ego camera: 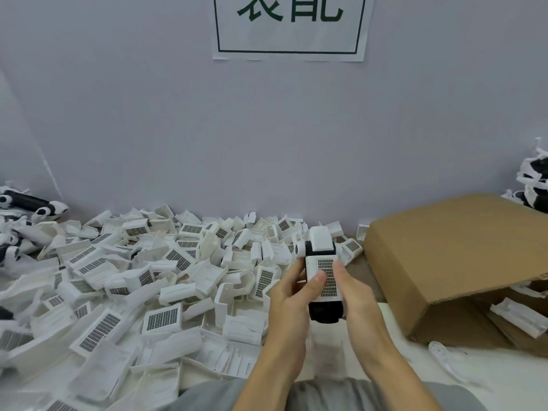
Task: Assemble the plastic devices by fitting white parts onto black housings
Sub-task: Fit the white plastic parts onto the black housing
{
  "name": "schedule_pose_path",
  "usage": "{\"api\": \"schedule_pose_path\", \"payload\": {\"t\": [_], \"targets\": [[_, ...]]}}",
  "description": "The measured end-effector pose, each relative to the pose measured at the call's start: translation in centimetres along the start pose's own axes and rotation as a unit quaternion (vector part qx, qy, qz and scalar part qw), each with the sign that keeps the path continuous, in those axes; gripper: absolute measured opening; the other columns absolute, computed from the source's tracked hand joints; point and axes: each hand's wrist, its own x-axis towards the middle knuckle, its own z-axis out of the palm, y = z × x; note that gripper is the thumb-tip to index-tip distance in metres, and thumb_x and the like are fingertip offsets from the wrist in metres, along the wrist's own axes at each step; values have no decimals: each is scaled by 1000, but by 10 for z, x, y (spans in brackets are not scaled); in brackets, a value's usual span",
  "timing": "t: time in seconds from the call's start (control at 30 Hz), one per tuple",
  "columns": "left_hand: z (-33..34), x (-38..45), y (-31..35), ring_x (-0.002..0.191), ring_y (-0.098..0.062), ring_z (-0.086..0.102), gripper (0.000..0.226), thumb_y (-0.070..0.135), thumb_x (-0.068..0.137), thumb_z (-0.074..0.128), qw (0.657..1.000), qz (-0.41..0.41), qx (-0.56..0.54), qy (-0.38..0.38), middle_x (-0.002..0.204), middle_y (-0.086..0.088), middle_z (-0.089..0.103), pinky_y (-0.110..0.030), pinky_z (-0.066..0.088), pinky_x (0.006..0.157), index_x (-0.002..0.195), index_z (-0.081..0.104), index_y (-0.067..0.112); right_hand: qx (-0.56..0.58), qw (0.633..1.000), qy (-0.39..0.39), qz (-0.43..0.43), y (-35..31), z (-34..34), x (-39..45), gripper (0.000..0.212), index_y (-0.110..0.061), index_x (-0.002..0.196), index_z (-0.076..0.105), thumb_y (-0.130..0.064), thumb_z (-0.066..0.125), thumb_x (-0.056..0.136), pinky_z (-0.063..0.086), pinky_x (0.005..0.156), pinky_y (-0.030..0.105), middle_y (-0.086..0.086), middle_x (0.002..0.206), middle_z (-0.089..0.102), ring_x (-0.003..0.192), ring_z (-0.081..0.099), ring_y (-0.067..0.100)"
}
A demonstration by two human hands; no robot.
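Note:
Both hands hold one plastic device (321, 264) upright over the table, right of centre. It has a black housing (324, 312) showing at the bottom and a white part with a dark grid panel on its front. My left hand (292, 304) grips its left side, thumb lying on the grid. My right hand (354, 295) grips the right side, thumb on the panel's edge. A large heap of loose white parts (142, 280) covers the table to the left.
A tipped cardboard box (450, 262) lies open at the right with white parts inside. Assembled black-and-white devices are piled at the far left (26, 209) and far right (533, 185). A loose white piece (441, 354) lies by the box. A wall with a paper sign (289, 25) stands behind.

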Motion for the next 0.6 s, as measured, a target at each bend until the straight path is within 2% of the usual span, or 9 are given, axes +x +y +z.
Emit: {"api": "schedule_pose_path", "payload": {"t": [0.17, 0.27, 0.33, 0.4, 0.47, 0.6], "targets": [[-1, -4, 2, 90, -16, 74, 29, 11, 91, 69, 996, 30, 74, -46, 104, -9, 76, -21, 57, 69, 113, 75, 28, 67, 995, 72, -6, 12, -2, 2, 42, -26, 99, 79, -52, 50, 84, 59, 72, 37, 12, 98, 77, 92, 75, 27], [-2, -3, 1, 92, -16, 72, 31, 4, 94, 63, 994, 37, 98, -43, 103, -11, 76, -21, 56, 72, 110, 76, 27, 45, 995, 83, -35, 12, -6, 2, 36, -21, 94, 80, -45, 56, 84, 61, 61, 33, 13, 89, 77, 80, 75, 26], [-3, -2, 1, 93, -17, 72, 31, 2, 96, 58, 995, 31, 85, -39, 102, -11, 76, -21, 55, 72, 108, 77, 23, 38, 995, 83, -45, 12, -6, 2, 32, -16, 91, 80, -40, 60, 83, 62, 63, 34, 13, 86, 77, 78, 75, 27], [-3, 0, -1, 92, -19, 72, 27, 6, 98, 54, 997, 21, 65, -33, 101, -10, 75, -23, 56, 70, 108, 77, 17, 35, 995, 79, -50, 13, -7, 2, 32, -13, 91, 80, -38, 63, 82, 60, 66, 34, 14, 85, 77, 76, 74, 25], [-3, 2, -3, 92, -21, 72, 22, 17, 99, 56, 998, 19, 48, -21, 101, -11, 75, -25, 56, 70, 106, 77, 15, 37, 995, 76, -54, 15, -8, 2, 33, -10, 89, 79, -38, 63, 82, 58, 61, 32, 17, 83, 75, 71, 72, 24], [-1, 3, -4, 88, -18, 73, 29, 36, 88, 61, 996, 47, 71, 7, 96, -9, 77, -23, 57, 71, 98, 77, 14, 56, 995, 66, -45, 17, -6, 4, 37, -14, 89, 80, -44, 60, 82, 60, 59, 35, 18, 82, 75, 69, 72, 27]]}}
